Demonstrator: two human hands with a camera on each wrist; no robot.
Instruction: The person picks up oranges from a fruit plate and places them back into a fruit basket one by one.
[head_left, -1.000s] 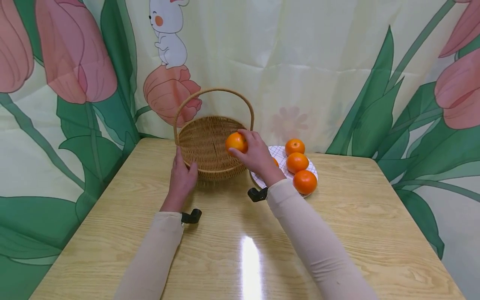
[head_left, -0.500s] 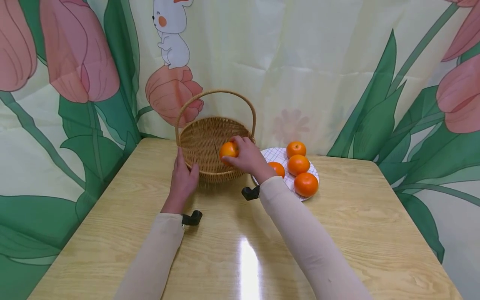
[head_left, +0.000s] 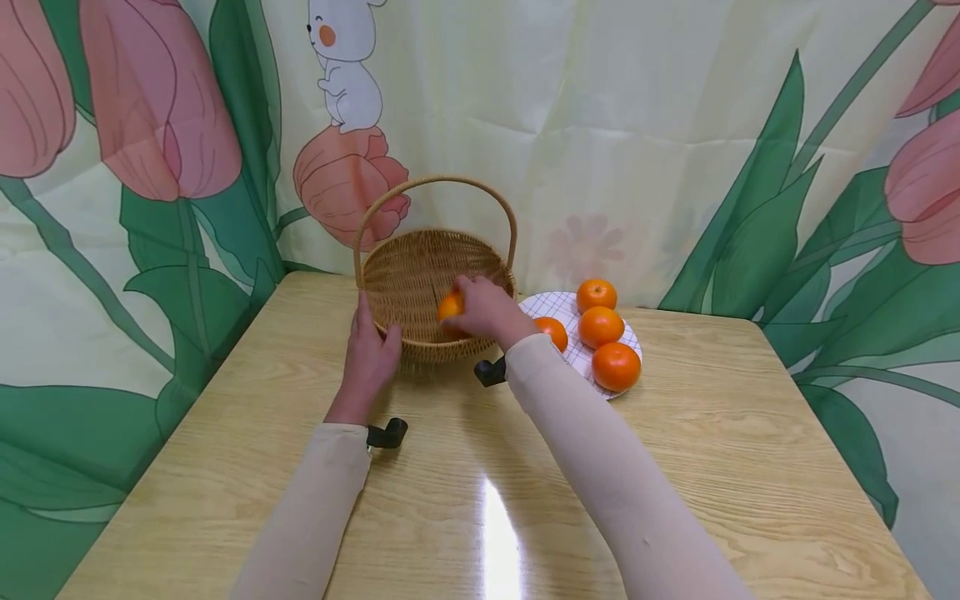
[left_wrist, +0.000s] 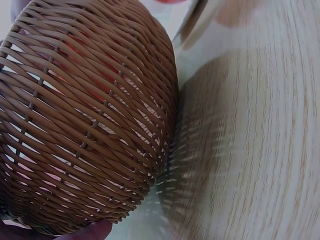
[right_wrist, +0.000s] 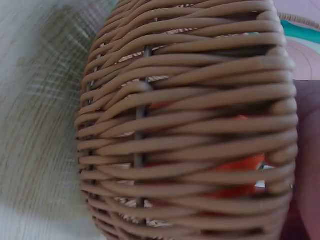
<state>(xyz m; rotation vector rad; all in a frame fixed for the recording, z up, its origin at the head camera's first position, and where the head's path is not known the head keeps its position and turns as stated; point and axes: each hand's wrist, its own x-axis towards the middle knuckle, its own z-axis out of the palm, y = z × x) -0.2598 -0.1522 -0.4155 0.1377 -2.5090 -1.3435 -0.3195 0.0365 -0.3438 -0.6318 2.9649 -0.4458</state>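
A wicker basket with a tall arched handle stands near the table's back edge. My left hand holds its near left side, thumb at the front rim and fingers along the outside. A fingertip shows against the weave in the left wrist view. My right hand reaches over the right rim, gripping an orange low inside the basket. Part of that fruit is hidden behind the fingers. In the right wrist view, orange colour shows through the gaps in the wicker.
Right of the basket sits a white plate with a checked pattern, bearing several oranges. Both stand on a light wooden table. Behind it hangs a curtain printed with tulips and a rabbit.
My right hand has moved left and down with the orange, from above the basket's right rim to inside it. The left hand stays at the basket.
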